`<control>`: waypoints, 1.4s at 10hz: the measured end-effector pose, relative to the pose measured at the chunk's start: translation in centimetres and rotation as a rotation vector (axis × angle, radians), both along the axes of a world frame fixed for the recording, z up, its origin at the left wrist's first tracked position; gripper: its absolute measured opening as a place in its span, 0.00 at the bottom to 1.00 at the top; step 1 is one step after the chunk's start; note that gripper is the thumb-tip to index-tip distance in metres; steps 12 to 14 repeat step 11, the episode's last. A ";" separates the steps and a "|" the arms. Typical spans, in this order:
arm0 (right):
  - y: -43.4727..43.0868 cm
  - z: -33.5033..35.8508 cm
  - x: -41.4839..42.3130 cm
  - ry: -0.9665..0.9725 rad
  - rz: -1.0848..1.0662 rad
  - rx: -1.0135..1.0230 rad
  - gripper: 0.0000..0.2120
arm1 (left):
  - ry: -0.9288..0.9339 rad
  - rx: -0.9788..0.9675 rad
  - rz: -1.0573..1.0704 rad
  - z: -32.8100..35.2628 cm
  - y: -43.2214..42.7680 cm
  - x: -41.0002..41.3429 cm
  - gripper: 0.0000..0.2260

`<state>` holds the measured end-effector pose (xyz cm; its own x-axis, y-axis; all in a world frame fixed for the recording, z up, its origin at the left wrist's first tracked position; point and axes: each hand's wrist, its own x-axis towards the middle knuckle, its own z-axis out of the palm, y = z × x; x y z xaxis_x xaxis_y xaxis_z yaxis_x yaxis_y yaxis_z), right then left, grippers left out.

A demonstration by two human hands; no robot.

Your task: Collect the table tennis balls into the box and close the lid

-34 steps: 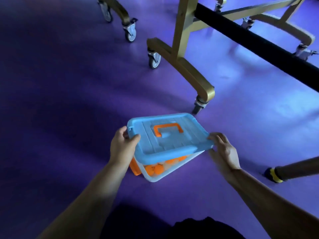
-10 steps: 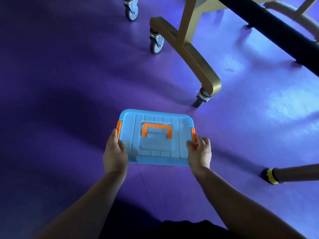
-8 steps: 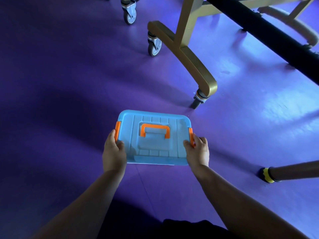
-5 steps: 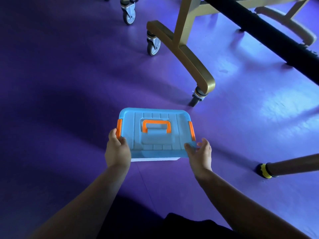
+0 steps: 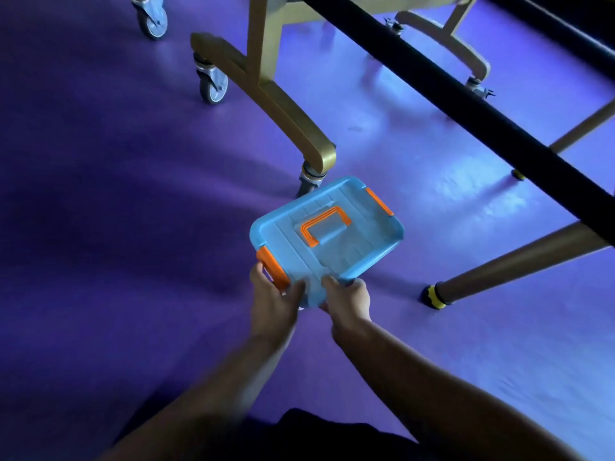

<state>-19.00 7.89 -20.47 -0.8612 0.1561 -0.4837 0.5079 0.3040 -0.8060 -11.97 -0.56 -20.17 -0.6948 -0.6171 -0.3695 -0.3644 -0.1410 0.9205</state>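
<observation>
The box (image 5: 352,261) has a blue lid with an orange handle (image 5: 325,224) and an orange clip on each short side. The lid sits flat on the box and hides the balls inside. The box is turned at an angle over the purple floor. My left hand (image 5: 273,299) grips its near corner by the left orange clip (image 5: 272,266). My right hand (image 5: 346,297) holds the near edge just beside it, thumb on the lid. Both hands sit close together on the same corner.
A gold table-tennis table leg (image 5: 283,104) with a castor wheel (image 5: 309,181) stands just beyond the box. Another wheel (image 5: 213,84) is further back. A black bar (image 5: 466,104) runs diagonally on the right. A brown leg with a yellow-ringed foot (image 5: 436,296) lies to the right.
The box has turned counter-clockwise so one corner points at me. My hands have moved from its two short sides to that near corner. The view has shifted closer to the table leg.
</observation>
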 end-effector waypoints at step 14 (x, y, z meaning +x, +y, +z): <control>-1.9 5.0 -7.2 0.065 0.176 0.765 0.17 | -0.262 -0.504 -0.125 3.7 -12.0 0.0 0.17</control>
